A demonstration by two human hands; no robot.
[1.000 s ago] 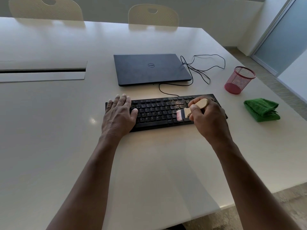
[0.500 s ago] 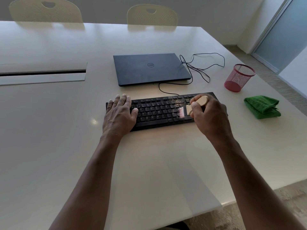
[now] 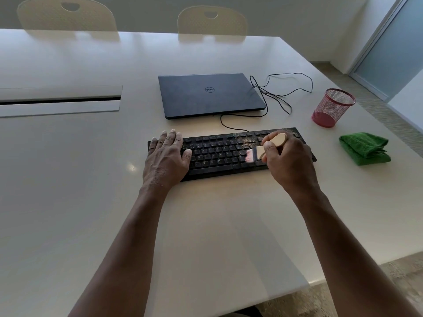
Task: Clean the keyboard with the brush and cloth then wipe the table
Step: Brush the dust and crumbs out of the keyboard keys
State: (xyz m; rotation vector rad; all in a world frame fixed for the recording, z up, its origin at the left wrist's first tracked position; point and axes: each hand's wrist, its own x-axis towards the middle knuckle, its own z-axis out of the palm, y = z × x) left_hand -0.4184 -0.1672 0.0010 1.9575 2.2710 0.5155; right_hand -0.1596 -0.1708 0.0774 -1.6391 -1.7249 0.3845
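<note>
The black keyboard (image 3: pixel 219 154) is lying on the white tabletop (image 3: pixel 68 179), toward its right edge and just in front of a closed dark laptop (image 3: pixel 209 94). The person's left hand (image 3: pixel 166 156) is resting flat on the keyboard's left end, fingers straight and relaxed, the thumb lying across the keys. The right hand (image 3: pixel 288 159) is gripping the pale wooden handle of a small brush (image 3: pixel 266 147), fingers curled round it, and the pinkish bristles are touching the keys right of the keyboard's middle. Brownish crumbs are showing on the keys along the far right part of the keyboard, just beyond the bristles. A folded green cloth (image 3: pixel 364 148) is sitting near the right edge of the tabletop, apart from the keyboard's right end. A red mesh cup (image 3: pixel 332 107) is standing upright behind the cloth, close to that same edge. A thin black cable (image 3: pixel 281 94) is looping between the laptop and the cup and running down to the keyboard's far side. 2 pale chairs (image 3: pixel 212 21) are standing at the far edge.
</note>
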